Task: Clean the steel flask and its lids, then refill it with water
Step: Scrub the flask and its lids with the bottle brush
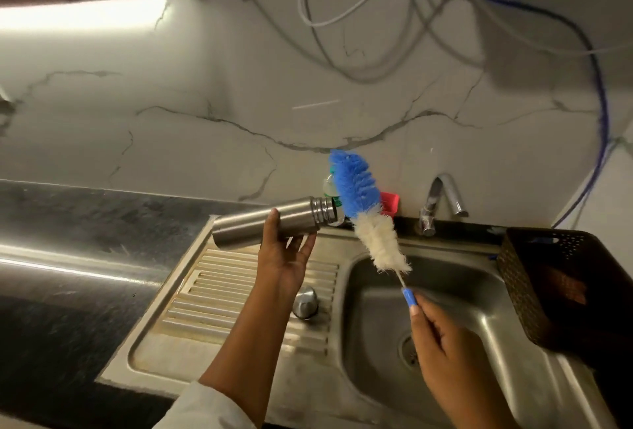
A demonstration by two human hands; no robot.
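Left grip (pixel 285 259) clasps the steel flask (pixel 253 224) (lid off); right grip (pixel 445 343) pinches the brush (pixel 364 209).

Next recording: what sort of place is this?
Probably a home kitchen, at the washing-up spot: a steel sink with a ribbed drainboard set in a dark counter, a tap at its back edge, and a marble-look backsplash. The left hand holds the steel flask, the right hand a bottle brush.

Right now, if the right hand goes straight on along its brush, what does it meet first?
Probably the open neck of the steel flask, just left of the brush; depth is unclear, so it may pass.
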